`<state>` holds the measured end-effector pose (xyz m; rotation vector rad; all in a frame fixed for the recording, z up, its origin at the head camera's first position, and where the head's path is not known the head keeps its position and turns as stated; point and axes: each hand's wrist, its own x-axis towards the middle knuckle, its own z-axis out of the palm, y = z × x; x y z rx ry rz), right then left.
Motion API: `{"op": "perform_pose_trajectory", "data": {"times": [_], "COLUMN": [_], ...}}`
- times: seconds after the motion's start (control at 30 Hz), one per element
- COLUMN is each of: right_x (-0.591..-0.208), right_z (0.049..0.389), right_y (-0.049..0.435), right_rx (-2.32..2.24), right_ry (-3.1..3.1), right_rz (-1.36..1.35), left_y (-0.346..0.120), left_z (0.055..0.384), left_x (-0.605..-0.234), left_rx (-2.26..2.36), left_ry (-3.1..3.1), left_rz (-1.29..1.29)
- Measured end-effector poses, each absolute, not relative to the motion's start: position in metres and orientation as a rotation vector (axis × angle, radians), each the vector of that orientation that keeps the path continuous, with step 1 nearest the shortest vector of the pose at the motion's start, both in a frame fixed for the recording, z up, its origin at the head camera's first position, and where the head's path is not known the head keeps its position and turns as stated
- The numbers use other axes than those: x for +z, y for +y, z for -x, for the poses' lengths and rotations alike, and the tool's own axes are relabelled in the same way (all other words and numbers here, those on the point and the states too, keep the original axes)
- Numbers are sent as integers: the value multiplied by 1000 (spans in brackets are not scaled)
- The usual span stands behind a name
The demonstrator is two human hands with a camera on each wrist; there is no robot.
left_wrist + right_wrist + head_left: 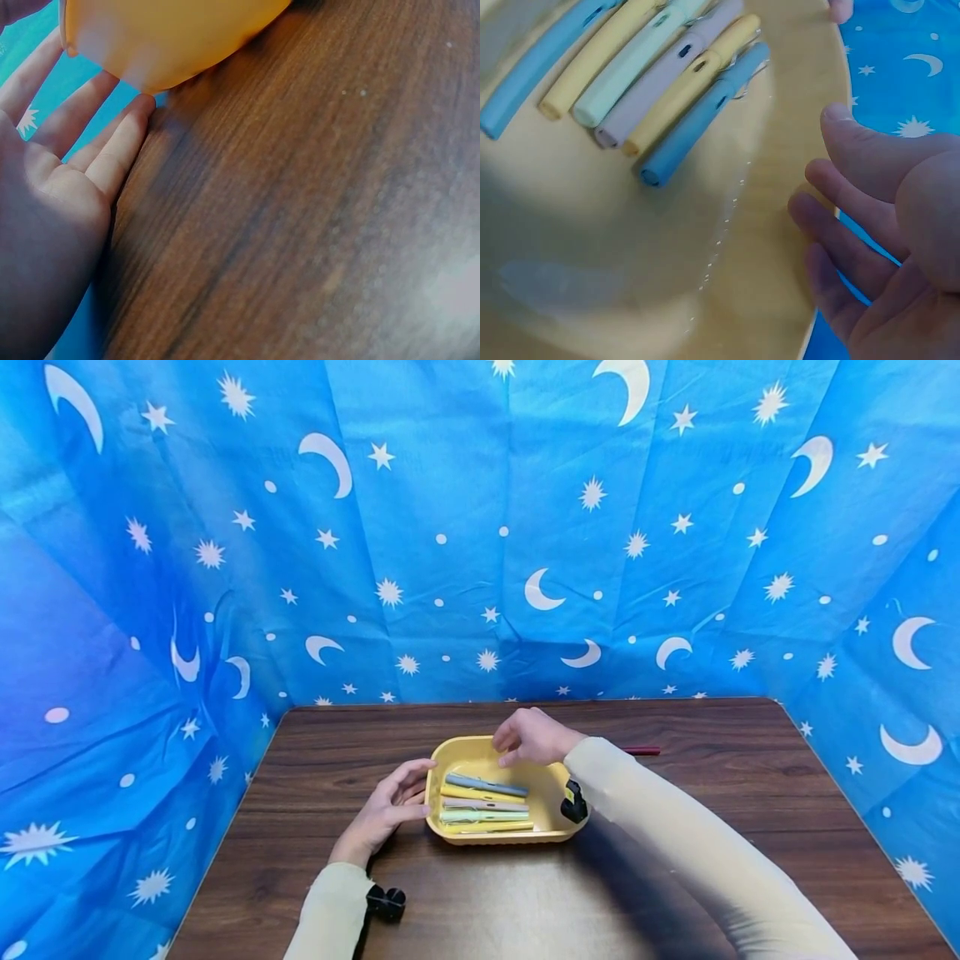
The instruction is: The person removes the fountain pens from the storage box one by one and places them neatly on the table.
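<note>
A yellow plastic tray (467, 760) stands on the table with several pens in it. The pens lie side by side: a blue-grey pen (487, 784), yellow ones, a lilac pen (667, 75) and a mint green pen (483, 817). My left hand (393, 802) is at the tray's left end, its fingers spread and nearly straight against the outer wall, thumb at the rim. Over the far rim hovers my right hand (534, 739), fingers loosely bent. The right wrist view shows nothing between its thumb and fingers, beside the tray's inner wall.
On the wooden table (337, 735), a dark red stick-like thing (642, 751) lies behind the right sleeve, partly hidden. Blue cloth (465, 468) with moons and stars hangs around the back and sides. A black wrist camera (574, 802) overlaps the tray's right end.
</note>
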<state>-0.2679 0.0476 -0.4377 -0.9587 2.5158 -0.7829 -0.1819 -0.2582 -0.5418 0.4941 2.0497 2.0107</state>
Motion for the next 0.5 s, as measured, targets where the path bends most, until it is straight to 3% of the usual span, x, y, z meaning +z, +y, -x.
{"op": "perform_pose_trajectory", "data": {"times": [0.5], "right_x": [-458], "right_z": [260], "right_y": [40], "right_rx": [-737], "right_ry": [2437], "right_rz": [972], "left_y": [-259], "left_z": [181], "left_x": [-543], "left_rx": [2059], "left_ry": [1995], "left_rz": [-526]}}
